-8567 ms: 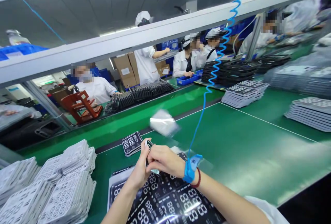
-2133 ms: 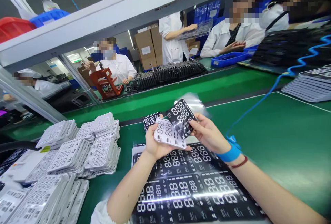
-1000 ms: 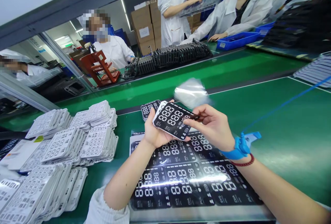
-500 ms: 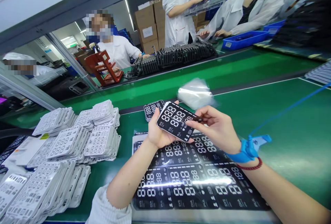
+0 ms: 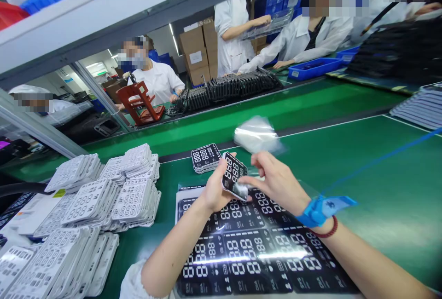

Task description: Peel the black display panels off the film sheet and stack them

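Note:
My left hand [image 5: 214, 193] holds a black LCD panel with white digit segments [image 5: 235, 175], tilted on edge between thumb and fingers. My right hand [image 5: 278, 181] is beside it, its thumb reaching toward the panel's lower edge. A crumpled clear film [image 5: 257, 134] hangs blurred just above my right fingers; I cannot tell whether they grip it. Behind my left hand is a small stack of black panels [image 5: 206, 158]. Under both hands lies a large black sheet of printed panels [image 5: 265, 262].
Stacks of white perforated panels [image 5: 133, 202] fill the green bench [image 5: 345, 175] on my left. A blue wrist strap [image 5: 319, 209] trails its cord rightward. Beyond a metal rail, co-workers sit by rows of black racked parts [image 5: 235, 88] and a blue tray [image 5: 312, 68].
The panel has turned from lying flat across both hands to standing narrowly on edge in my left hand. My right hand has moved off it to the right.

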A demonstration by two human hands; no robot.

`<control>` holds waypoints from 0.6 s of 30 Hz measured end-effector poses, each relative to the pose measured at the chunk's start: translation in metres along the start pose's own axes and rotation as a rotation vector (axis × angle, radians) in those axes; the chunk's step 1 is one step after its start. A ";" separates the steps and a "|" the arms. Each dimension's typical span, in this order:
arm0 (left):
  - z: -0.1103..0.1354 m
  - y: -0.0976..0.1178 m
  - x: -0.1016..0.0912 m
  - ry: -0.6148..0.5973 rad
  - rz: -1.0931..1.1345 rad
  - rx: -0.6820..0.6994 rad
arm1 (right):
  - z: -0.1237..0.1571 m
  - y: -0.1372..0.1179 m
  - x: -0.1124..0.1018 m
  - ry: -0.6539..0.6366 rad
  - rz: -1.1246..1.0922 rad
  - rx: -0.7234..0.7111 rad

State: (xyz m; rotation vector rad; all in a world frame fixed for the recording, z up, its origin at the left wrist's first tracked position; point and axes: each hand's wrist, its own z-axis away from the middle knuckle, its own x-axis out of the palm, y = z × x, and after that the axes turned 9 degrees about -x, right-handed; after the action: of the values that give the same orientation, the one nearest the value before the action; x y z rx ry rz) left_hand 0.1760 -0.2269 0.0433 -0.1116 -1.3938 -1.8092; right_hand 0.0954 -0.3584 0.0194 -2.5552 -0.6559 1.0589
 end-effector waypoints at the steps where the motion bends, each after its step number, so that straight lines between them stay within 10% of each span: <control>1: -0.001 -0.003 0.001 0.012 -0.047 0.009 | 0.000 -0.004 0.000 -0.037 -0.091 -0.064; 9: -0.005 -0.019 -0.010 0.153 -0.614 0.275 | 0.001 -0.020 0.002 -0.220 -0.332 -0.203; 18: -0.002 -0.014 -0.008 0.121 -0.713 0.213 | 0.003 -0.021 0.008 -0.189 -0.418 -0.081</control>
State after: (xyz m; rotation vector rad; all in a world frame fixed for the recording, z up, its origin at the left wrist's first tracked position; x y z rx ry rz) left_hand 0.1727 -0.2235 0.0283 0.6737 -1.6508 -2.1525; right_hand 0.0922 -0.3366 0.0219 -2.2490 -1.2398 1.1450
